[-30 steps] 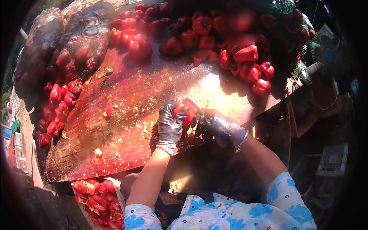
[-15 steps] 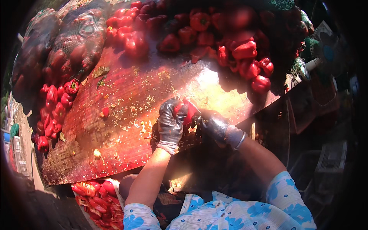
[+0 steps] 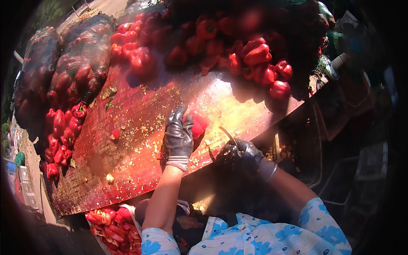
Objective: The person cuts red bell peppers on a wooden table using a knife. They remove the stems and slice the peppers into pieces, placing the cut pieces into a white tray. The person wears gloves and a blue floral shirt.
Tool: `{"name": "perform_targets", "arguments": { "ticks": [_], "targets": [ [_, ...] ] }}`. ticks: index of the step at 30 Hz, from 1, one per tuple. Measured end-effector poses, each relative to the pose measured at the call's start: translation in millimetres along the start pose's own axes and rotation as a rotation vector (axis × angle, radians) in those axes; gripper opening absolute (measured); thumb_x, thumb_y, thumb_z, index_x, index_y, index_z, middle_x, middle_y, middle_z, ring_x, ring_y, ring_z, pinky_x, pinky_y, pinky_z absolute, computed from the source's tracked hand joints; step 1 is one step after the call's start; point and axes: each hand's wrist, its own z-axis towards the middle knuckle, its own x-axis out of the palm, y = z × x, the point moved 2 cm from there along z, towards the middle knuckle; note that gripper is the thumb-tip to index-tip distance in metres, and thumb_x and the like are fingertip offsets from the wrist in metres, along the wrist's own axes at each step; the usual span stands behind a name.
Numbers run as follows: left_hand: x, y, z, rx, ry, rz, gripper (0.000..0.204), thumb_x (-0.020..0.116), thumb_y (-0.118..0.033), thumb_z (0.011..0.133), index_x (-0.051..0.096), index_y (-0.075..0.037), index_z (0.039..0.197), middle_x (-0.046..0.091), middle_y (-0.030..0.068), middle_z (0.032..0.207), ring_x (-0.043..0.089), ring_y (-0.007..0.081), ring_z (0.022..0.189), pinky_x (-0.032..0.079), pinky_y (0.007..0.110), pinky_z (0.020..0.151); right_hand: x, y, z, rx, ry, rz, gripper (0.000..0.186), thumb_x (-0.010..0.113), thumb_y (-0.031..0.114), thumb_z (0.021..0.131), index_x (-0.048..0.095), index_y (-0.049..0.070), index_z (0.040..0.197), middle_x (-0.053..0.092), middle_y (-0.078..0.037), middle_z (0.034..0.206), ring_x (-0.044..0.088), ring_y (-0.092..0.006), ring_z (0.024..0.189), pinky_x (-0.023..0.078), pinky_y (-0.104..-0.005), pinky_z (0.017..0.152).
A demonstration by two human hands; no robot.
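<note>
My left hand (image 3: 178,136), in a black coated glove with a pale cuff, is closed on a red bell pepper (image 3: 197,124) over the seed-strewn, red-stained board (image 3: 114,165). My right hand (image 3: 244,155), gloved alike, grips a thin curved knife (image 3: 226,133) just right of the pepper, near the board's front edge. Its blade is clear of the pepper. Small pale seeds and scraps lie about both hands.
Heaped peppers (image 3: 267,74) cover the back of the board, more (image 3: 59,123) its left side, beside mesh sacks (image 3: 74,63) of peppers. A container (image 3: 114,231) of cut peppers is below at front left. A fan (image 3: 352,42) and crates (image 3: 372,161) are at right.
My right hand and knife have pulled away from the pepper, down and right. My left hand has shifted slightly left, still on the pepper. The view has also tilted a little.
</note>
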Motion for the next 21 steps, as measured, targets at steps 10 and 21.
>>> {"name": "perform_targets", "arguments": {
  "ticks": [10, 21],
  "targets": [
    [2.4, -42.2, -9.3, 0.115, 0.221, 0.526, 0.071, 0.062, -0.01, 0.082, 0.031, 0.005, 0.144, 0.04, 0.0272, 0.143, 0.039, 0.0433, 0.132, 0.029, 0.049, 0.114, 81.8, 80.7, 47.4, -0.492, -0.305, -1.282, 0.058, 0.06, 0.039, 0.093, 0.046, 0.008, 0.14, 0.059, -0.022, 0.127, 0.06, -0.0359, 0.114, 0.048, -0.0439, 0.094],
    [2.1, 5.8, -8.2, 0.287, 0.149, 0.442, 0.08, 0.068, -0.003, 0.072, 0.031, -0.001, 0.142, 0.043, 0.0242, 0.137, 0.042, 0.044, 0.127, 0.037, 0.048, 0.109, 95.0, 94.7, 81.2, -0.491, -0.063, -1.189, 0.066, 0.067, 0.033, 0.088, 0.042, 0.011, 0.145, 0.052, -0.021, 0.138, 0.051, -0.0359, 0.127, 0.043, -0.0434, 0.105]
  ]
}}
